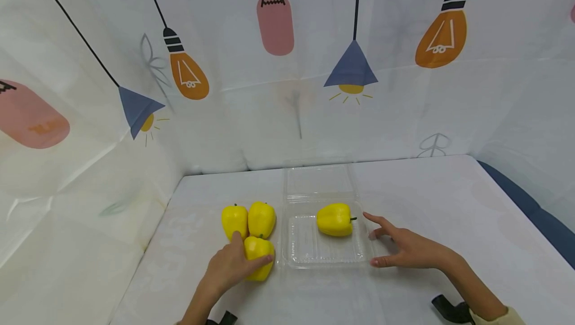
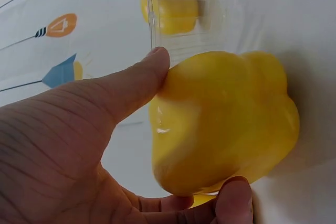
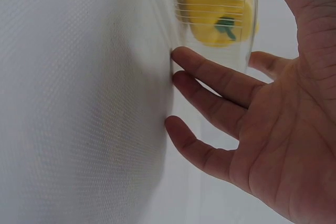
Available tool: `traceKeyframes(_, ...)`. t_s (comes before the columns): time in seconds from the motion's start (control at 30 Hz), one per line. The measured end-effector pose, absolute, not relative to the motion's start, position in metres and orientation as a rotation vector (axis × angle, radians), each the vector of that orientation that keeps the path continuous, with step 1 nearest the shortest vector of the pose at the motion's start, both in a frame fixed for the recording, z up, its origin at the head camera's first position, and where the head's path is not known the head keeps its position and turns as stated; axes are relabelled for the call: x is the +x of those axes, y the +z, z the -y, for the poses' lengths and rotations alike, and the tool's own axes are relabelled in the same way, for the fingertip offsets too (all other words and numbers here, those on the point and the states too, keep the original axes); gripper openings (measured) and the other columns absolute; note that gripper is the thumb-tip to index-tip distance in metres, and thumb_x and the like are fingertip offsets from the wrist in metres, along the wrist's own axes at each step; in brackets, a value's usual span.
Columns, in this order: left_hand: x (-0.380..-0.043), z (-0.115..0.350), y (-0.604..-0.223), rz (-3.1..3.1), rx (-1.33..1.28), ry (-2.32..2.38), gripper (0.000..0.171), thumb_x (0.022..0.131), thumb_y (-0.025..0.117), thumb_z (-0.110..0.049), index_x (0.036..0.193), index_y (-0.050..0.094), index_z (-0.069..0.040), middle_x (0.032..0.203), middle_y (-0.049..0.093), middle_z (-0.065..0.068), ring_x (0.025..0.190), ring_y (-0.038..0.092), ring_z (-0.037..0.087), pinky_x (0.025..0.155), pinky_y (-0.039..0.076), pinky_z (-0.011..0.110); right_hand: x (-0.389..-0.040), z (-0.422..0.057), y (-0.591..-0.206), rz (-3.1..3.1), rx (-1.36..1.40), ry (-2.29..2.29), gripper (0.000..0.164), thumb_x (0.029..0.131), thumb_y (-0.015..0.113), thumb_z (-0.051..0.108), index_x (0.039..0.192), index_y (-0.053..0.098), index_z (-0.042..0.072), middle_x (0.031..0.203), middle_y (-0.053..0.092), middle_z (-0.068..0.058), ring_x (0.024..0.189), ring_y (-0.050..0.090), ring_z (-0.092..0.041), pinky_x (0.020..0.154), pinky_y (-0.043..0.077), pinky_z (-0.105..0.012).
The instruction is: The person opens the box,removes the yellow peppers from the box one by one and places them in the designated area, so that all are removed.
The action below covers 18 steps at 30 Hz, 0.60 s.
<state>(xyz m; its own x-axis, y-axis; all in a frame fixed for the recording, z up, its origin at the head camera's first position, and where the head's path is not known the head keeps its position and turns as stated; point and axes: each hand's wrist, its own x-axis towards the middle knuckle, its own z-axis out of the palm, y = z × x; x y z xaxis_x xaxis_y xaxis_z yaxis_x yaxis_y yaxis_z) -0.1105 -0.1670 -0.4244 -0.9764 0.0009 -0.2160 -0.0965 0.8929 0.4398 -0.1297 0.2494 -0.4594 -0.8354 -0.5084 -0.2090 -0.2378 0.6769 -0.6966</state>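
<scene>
My left hand (image 1: pixel 228 263) grips the nearest yellow bell pepper (image 1: pixel 259 254), thumb on its right side in the head view. Up close in the left wrist view, that pepper fills the space between thumb and fingers. Two more yellow bell peppers (image 1: pixel 235 221) stand just behind it. A clear plastic container (image 1: pixel 298 257) lies with its lid folded back, and one yellow bell pepper (image 1: pixel 334 220) rests on its side inside, green stem to the right. Beside the container's right edge, my right hand (image 1: pixel 411 249) holds nothing, its fingers spread, some fingertips close to the table cloth in the right wrist view.
The container's lid (image 1: pixel 319 181) reaches toward the back edge of the white table (image 1: pixel 418 190). Behind the table hangs a white curtain (image 1: pixel 251 125) printed with lamps. Something dark blue (image 1: pixel 530 200) lies past the table's right edge.
</scene>
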Motion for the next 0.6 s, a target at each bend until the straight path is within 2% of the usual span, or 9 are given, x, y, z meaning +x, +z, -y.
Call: traceKeyframes(0.6,-0.1092,0.1684,-0.4181,-2.827,-0.076,0.651,0.070,0.072,0.064,-0.068,0.096,0.044,-0.005,0.064,0.045,0.004,0.053,0.043,0.018,0.048,0.030,0.029,-0.1285,-0.2485,-0.4579,-2.507,-0.590,-0.961,0.098,0.078,0.071,0.050,0.151,0.009,0.027,0.126,0.056,-0.004,0.118,0.048,-0.034,0.093,0.037,-0.062)
